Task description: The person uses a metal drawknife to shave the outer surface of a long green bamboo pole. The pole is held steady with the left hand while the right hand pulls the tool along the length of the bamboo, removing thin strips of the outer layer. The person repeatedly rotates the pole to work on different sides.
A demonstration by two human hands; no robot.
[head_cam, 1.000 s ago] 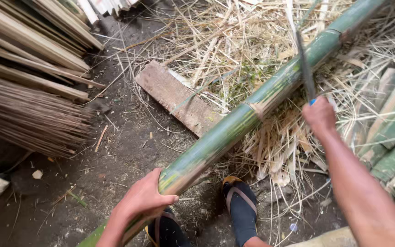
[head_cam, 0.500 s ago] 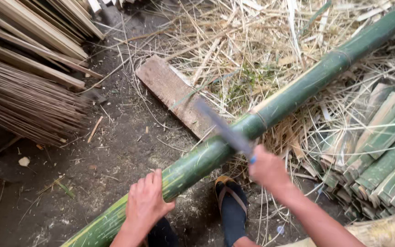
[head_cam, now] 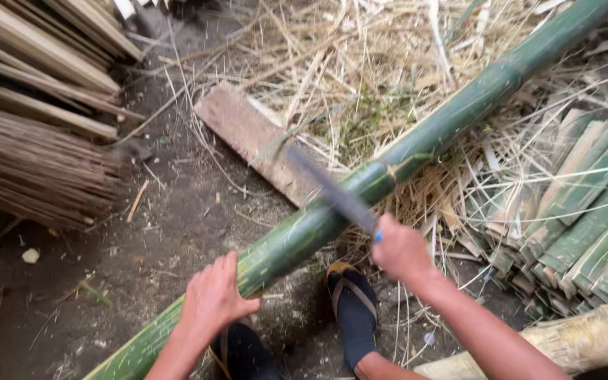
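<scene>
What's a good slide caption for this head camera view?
Right hand brings a long dark blade onto a green bamboo pole steadied by the left hand.

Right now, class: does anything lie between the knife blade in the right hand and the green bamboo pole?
Nothing visible does. The right hand holds the blade across the bamboo pole; the left hand rests on the pole lower down.
</scene>
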